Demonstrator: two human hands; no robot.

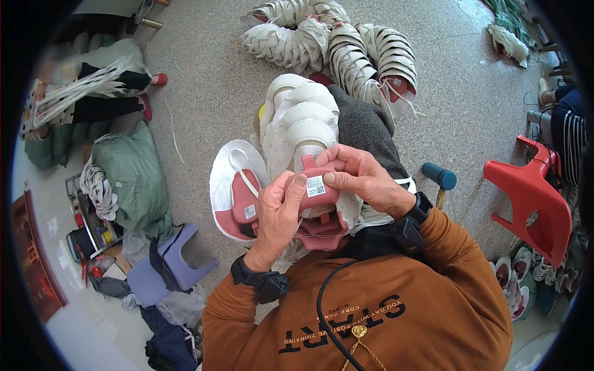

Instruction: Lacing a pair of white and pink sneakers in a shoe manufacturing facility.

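Note:
In my lap lies a stack of white shoe uppers (301,111), nested one inside another. My left hand (278,213) and my right hand (366,180) pinch the red tongue (320,201) of the nearest upper from both sides, thumbs on top. Between the thumbs sits a small white printed label (315,186). A red pull loop (308,162) sticks up at the far edge of the tongue. To the left, another white upper with a red lining (244,191) and its own label rests against the stack. The fingers under the tongue are partly hidden.
More nested uppers (288,46) lie on the speckled floor ahead. A red stool (532,191) and a teal cylinder (439,175) are on the right. At left are a purple stool (167,266), a green sack (130,176) and a seated person (80,93) holding white strips.

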